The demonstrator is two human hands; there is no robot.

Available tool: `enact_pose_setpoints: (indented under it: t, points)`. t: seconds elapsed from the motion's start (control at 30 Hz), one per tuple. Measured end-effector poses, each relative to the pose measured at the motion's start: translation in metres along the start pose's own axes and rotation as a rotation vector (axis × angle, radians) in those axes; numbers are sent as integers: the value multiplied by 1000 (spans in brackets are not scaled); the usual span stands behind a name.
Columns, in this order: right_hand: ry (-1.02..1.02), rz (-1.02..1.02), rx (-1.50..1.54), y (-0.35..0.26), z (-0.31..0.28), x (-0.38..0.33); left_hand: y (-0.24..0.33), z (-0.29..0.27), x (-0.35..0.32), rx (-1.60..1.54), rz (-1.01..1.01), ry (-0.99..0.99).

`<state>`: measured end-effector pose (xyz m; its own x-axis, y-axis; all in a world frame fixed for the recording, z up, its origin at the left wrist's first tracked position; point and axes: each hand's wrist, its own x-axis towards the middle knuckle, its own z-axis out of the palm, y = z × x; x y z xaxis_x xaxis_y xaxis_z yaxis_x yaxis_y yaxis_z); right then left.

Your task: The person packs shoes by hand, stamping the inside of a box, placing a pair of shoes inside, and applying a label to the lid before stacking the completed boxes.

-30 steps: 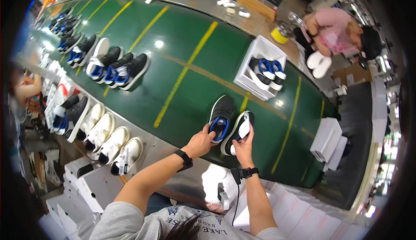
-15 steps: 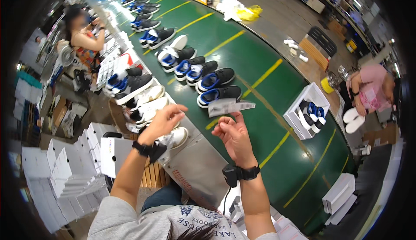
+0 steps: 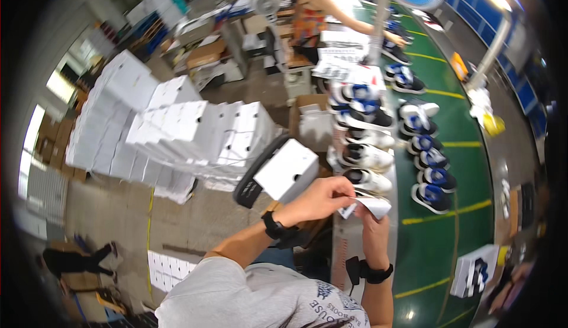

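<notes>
And there it is: the left hand (image 3: 331, 199), empty half a second ago, now pinches the left edge of the white slip (image 3: 377, 205) held in the right hand's (image 3: 374, 226) closed grip above the metal ledge (image 3: 348, 242), work shifting from dark sneakers (image 3: 431, 198) to paper.

Paper slip (image 3: 376, 207) above ledge (image 3: 349, 248), conveyor belt (image 3: 417, 248) right.
Sneakers (image 3: 432, 199) ahead on both; stacked shoeboxes (image 3: 171, 125) left; open box (image 3: 459, 282) at belt's right edge seemingly holds shoes (image 3: 475, 276).
</notes>
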<state>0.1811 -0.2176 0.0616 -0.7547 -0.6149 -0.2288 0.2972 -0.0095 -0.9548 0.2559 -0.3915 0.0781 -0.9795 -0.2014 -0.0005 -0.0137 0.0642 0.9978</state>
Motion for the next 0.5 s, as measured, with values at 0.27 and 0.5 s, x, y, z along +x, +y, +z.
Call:
enact_pose_setpoints:
  t: [0.27, 0.5]
  points:
    - [-114, -678, -683, -22, 135, 34, 20, -158, -82, 222, -8, 98]
    - [24, -637, -673, -21, 191, 47, -41, -312, -96, 232, -135, 515]
